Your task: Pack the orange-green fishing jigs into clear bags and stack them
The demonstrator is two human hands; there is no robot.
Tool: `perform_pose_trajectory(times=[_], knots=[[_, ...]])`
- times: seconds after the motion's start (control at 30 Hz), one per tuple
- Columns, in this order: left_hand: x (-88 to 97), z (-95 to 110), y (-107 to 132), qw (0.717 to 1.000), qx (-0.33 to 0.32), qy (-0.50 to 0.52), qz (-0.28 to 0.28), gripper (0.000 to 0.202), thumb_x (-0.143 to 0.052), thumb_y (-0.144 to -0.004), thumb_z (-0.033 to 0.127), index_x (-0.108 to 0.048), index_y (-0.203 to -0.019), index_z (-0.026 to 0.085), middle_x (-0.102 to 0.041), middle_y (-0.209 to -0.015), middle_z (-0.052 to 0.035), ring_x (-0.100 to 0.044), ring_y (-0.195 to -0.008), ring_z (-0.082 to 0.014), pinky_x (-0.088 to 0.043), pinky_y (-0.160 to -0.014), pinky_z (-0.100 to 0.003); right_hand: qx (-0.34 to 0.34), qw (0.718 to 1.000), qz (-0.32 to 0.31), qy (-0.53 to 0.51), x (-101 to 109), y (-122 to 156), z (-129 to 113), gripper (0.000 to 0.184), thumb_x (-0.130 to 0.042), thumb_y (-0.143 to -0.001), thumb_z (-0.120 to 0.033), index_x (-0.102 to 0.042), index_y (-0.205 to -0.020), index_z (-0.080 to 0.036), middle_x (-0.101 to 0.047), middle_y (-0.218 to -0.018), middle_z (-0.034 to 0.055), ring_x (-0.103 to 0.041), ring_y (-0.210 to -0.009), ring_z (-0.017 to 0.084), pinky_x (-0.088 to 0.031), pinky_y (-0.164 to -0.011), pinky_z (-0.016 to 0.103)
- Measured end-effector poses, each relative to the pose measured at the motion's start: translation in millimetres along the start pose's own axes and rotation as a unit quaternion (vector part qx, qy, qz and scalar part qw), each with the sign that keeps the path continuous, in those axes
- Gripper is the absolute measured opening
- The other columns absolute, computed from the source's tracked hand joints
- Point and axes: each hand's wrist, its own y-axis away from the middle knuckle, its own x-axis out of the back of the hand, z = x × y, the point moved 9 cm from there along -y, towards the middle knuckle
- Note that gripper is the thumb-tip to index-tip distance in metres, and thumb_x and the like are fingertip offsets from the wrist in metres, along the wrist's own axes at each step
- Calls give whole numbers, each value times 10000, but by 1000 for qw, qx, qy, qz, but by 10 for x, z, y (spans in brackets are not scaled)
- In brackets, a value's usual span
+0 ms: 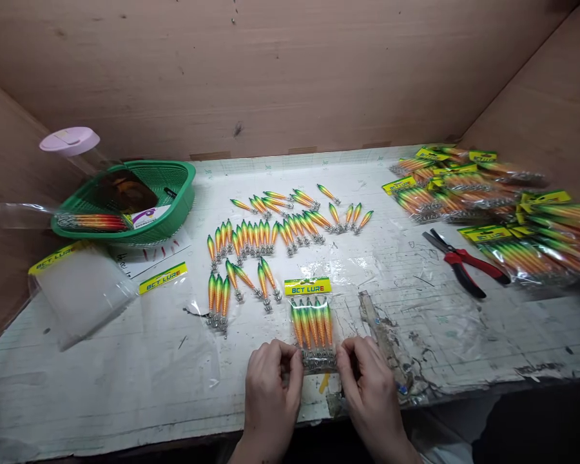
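Near the front edge of the table lies a clear bag of fishing lures (312, 322) with a yellow "BCT LURE" header, several green-and-orange lures side by side inside. My left hand (273, 380) pinches its lower left corner between thumb and forefinger. On the opposite lower corner, my right hand (367, 380) grips the plastic in the same way. Metal hooks at the bag's bottom show between the two hands. Beyond the bag, loose lures (256, 238) of the same colours lie in uneven rows, with a few loose lures (217, 296) closer on the left.
A green basket (176, 212) holding red lures and a pink-lidded bottle (70, 142) stands back left. Before it are a stack of clear bags (87, 290) and a single bag (163, 278). On the right lie red-and-black pliers (466, 261) and a pile of filled bags (512, 251).
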Motion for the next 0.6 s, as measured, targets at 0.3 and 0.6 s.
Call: perform_pose_trajectory(times=[0.3,0.6], knots=[[-16,-66,-196,982,80,-169,-17,211,-515,-800,166,-424,-623,234,-530,-548,25,-542,-522,-173,-325,-504,-263,-59,998,-8,18,-53,-106,128,208,-478,-859,-198,-368,-693,-257,-468,-645,-13,-483,-602,180,-382,-539,290],[38,-19,-176,998,45,27,25,331,-601,-826,511,-503,-678,232,-543,-640,-2,-552,-648,-209,-423,-584,-291,-68,996,27,-51,-72,-31,125,90,-500,-908,-296,-480,-837,-245,-574,-807,29,-584,-772,207,-504,-696,339]])
